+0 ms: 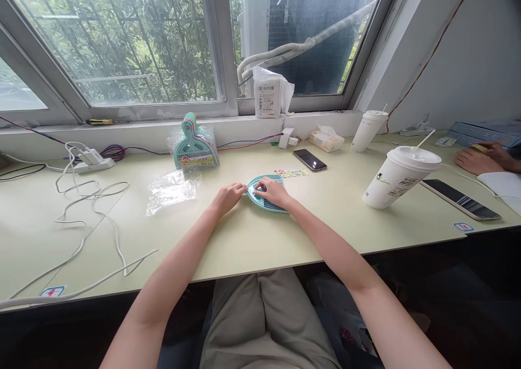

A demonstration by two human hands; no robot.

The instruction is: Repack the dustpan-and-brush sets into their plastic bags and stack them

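A small turquoise dustpan [266,207] with a brush [274,189] of dark bluish bristles in it lies on the table in front of me. My left hand [228,198] is closed on the handle end of the dustpan, at its left. From above, my right hand [273,192] reaches over the dustpan with bent fingers closed on the brush, hiding part of it. Just behind lies a printed label strip [291,173]. A crumpled clear plastic bag [173,190] is left of my left hand.
A stack of wrapped dustpan sets [196,146] stands near the window sill. White cables [85,217] spread over the left side. To the right are a phone [310,159], tissue pack [326,139], two lidded cups [396,179], a larger phone [459,199] and another person's hands [474,160].
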